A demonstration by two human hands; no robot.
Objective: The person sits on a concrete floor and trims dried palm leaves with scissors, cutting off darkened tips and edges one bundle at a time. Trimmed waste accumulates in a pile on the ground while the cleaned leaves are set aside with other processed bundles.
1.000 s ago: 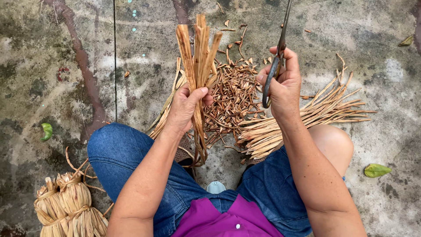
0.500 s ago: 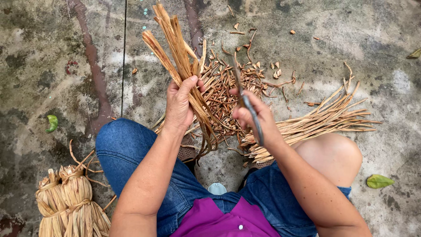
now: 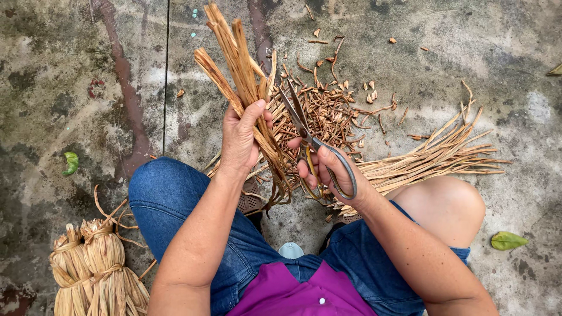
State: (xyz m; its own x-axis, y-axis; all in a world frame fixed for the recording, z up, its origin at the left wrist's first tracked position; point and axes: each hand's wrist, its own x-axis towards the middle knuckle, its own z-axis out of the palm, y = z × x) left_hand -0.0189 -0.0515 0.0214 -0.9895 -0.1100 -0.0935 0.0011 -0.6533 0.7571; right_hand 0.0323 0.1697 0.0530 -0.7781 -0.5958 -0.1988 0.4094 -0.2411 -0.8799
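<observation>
My left hand (image 3: 241, 139) grips a bunch of dried tan leaf strips (image 3: 231, 55), held upright with the cut ends pointing away from me. My right hand (image 3: 331, 172) holds a pair of metal scissors (image 3: 304, 131) by the handles, blades slightly parted and aimed up toward the bunch, right beside it. Behind both hands lies a heap of short brown trimmings (image 3: 328, 111) on the concrete. A loose sheaf of long strips (image 3: 433, 158) lies to the right, by my bare right knee.
Two tied bundles of strips (image 3: 96, 269) stand at lower left beside my left leg in jeans. Green leaves lie on the stained concrete at left (image 3: 70, 162) and right (image 3: 508, 240). A floor seam (image 3: 166, 76) runs up the left side.
My right hand has come down from the upper right with the scissors and now sits close to the bunch. The left hand tilted the bunch leftward.
</observation>
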